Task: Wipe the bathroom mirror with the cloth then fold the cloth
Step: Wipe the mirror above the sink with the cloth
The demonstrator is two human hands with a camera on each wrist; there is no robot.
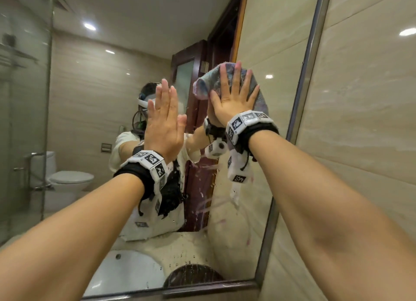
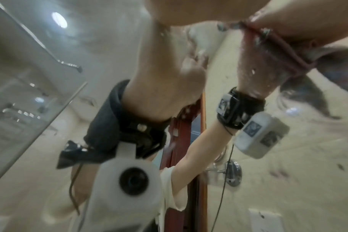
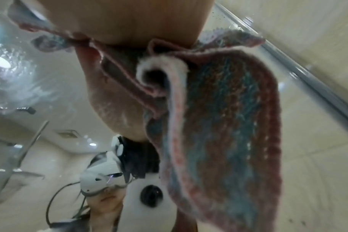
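head: I am pressing the cloth (image 1: 208,84) against the mirror (image 1: 258,188) near its right edge, right hand (image 1: 234,98) flat, fingers spread for even pressure; left hand (image 1: 165,125) is bracing, fingers straight
left wrist: my palm (image 2: 189,12) is leaning on glass
right wrist: loose cloth (image 3: 224,125) is hanging below my palm

The right hand (image 1: 234,98) lies flat on the cloth (image 1: 207,84), which is against the mirror (image 1: 90,98) near its right frame (image 1: 301,93). The left hand (image 1: 165,122) is left of the cloth, seemingly touching the mirror. A sink (image 1: 126,271) sits below the mirror.
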